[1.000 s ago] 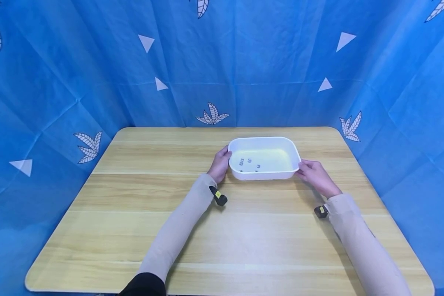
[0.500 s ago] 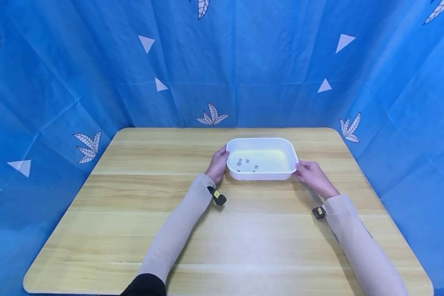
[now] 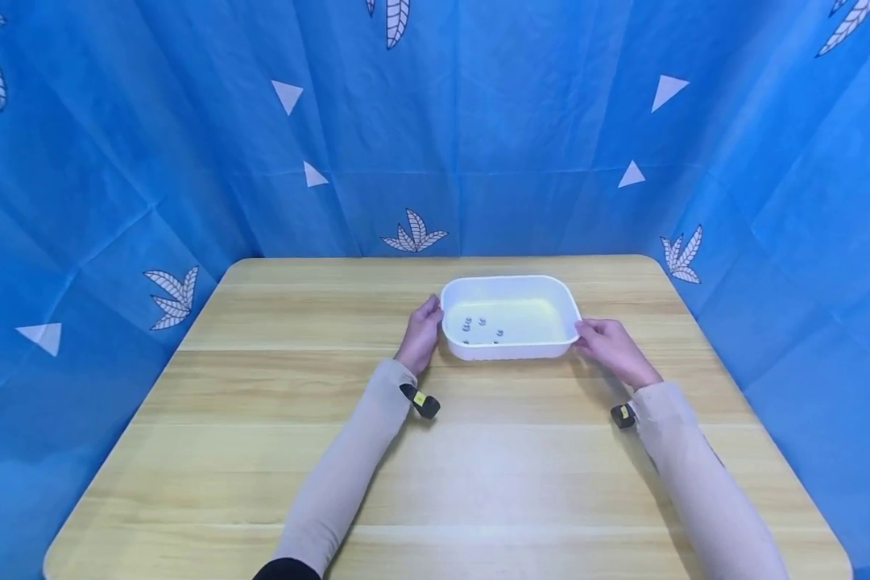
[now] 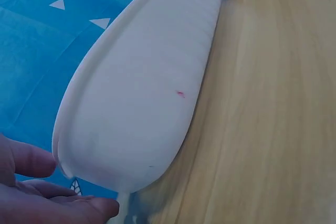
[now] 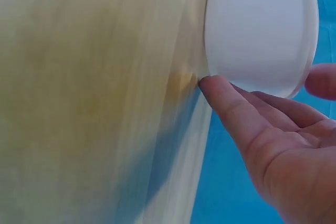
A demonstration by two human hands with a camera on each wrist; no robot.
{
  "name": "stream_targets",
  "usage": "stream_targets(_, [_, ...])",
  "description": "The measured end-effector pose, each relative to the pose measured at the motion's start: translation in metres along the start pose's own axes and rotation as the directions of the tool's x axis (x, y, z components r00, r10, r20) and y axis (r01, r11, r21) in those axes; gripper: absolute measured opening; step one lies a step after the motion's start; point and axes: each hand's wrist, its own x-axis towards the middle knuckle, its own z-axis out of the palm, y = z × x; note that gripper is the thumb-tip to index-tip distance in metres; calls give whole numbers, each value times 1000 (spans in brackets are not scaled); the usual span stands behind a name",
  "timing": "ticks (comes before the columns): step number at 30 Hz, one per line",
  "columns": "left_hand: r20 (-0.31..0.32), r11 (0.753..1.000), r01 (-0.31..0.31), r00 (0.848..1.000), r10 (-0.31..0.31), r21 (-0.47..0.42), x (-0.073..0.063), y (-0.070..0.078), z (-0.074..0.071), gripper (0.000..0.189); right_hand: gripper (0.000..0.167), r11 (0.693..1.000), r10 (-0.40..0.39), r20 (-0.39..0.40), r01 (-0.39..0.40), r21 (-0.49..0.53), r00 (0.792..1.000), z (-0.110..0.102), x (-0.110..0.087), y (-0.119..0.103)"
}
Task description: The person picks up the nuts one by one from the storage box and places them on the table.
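Note:
A white rectangular plastic tub with rounded corners is at the far middle of the wooden table in the head view. Several small shiny round pieces lie on its floor, toward the left side. My left hand grips the tub's left end; the left wrist view has the thumb by the rim and the fingers at the lower edge. At the right end my right hand holds the tub, thumb at the rim and fingertips low against its base. Whether the base touches the table cannot be told.
The light wooden table has rounded corners. A blue curtain with white leaves and triangles hangs close behind its back edge and along both sides. Each wrist carries a small black camera on a strap.
The tub has shifted slightly left with both hands still holding it. The small round pieces keep about the same places inside. The head view has tilted up a little.

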Motion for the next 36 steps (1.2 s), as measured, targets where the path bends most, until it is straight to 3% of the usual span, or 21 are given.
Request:
stream_targets(9, [63,1000,-24,998,25,-13,-2,-7,5,58,66,979,-98,-64,84,-187,993,-9,19,1])
stream_targets(18, [77,999,-34,997,33,8,-1,-12,7,56,63,957,-135,-57,115,-266,989,-6,40,-1])
stream_targets(26, [86,999,-40,995,41,-9,0,-11,7,55,66,904,-175,4,162,-396,985,-6,45,3])
stream_targets(31, [93,999,-37,995,39,-23,0,-9,5,56,71,845,-121,39,124,-520,992,-7,44,-6])
stream_targets(36, [101,999,-34,994,36,-25,-1,-8,2,56,72,789,-125,48,129,-601,991,-6,46,-12])
